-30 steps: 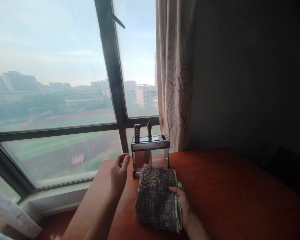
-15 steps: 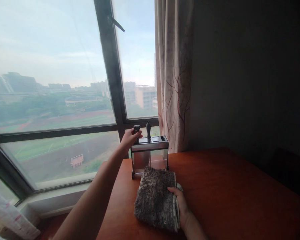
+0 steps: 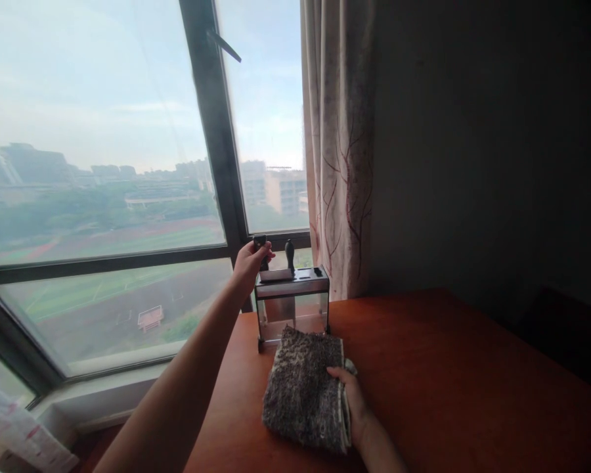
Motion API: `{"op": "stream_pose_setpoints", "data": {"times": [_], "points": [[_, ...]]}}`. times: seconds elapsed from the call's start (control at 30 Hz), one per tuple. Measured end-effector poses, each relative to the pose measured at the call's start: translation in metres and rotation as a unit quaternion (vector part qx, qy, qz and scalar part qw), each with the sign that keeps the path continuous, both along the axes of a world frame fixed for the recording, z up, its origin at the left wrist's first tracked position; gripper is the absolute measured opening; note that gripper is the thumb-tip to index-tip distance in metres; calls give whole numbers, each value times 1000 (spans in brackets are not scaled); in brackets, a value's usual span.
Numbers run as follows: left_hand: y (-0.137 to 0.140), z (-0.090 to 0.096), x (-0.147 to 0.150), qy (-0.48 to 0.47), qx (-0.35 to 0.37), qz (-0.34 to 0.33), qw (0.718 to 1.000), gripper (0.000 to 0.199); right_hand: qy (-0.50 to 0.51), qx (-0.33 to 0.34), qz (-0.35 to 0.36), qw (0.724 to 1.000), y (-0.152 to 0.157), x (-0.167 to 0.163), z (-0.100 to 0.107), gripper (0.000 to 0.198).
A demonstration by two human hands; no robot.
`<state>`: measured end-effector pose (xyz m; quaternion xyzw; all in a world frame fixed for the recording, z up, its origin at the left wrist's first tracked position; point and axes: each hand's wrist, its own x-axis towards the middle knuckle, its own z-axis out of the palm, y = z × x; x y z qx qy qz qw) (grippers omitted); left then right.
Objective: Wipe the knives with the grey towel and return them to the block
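A clear-sided knife block (image 3: 293,287) with a metal-and-black top stands near the window end of the table. My left hand (image 3: 251,259) is closed round the black handle of a knife (image 3: 276,275). A strip of its pale blade shows just above the block's top; the lower part stays inside. Another knife with a black handle (image 3: 289,253) stands upright in the block beside it. My right hand (image 3: 355,407) grips the right edge of a folded, shaggy grey cloth (image 3: 305,391), thumb on top. The cloth is in front of the block and hides its lower front.
The reddish-brown wooden table (image 3: 404,355) stretches to the right. Beyond the block are a dark-framed window (image 3: 211,131) and a light curtain with a branch pattern (image 3: 342,157). A white sill (image 3: 98,397) runs along the left, and a dark wall (image 3: 473,144) fills the right.
My left hand has risen slightly and shifted left with the knife, and a strip of blade now shows above the block. My right hand and the cloth stay nearly in place.
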<state>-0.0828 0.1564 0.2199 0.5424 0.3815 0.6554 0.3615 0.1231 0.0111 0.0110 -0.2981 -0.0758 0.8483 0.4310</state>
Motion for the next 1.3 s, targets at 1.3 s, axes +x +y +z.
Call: {"op": "stream_pose_setpoints", "data": {"times": [1.3], "points": [[-42,60,-27,-247,30,68,966,9,45,-30,-20,998,2,-2,-6,28]]}}
